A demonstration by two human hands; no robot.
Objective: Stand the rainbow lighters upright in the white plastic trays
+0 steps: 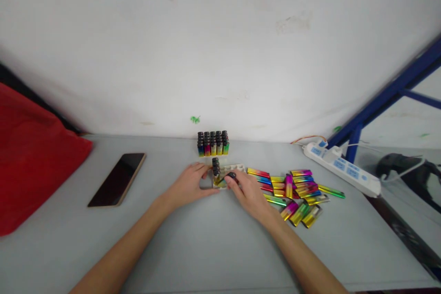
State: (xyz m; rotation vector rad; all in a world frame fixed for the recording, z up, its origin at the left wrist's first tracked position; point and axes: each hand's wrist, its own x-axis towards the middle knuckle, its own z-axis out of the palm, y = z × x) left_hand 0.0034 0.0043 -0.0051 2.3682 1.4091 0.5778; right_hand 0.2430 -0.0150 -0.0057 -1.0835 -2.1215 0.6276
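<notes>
My left hand (pixel 188 185) grips the left end of a small white tray (pixel 240 166), its thumb along the near edge and its fingers on the far side. A short row of lighters (pixel 216 166) with black tops stands upright in the tray's left end. My right hand (pixel 248 193) pinches a lighter (pixel 230 176) near its black top. This lighter is tilted over the tray, with its lower end toward the left; the fingers partly hide it. Loose shiny lighters (pixel 299 188) in several colours lie in a pile just right of my right hand.
A block of upright lighters (pixel 213 143) stands behind the tray near the wall. A phone (pixel 117 180) lies at left, beside a red cloth or bag (pixel 34 161). At right are a white power strip (pixel 341 168), a blue metal frame (pixel 382 96) and a black object with a cord (pixel 406 172).
</notes>
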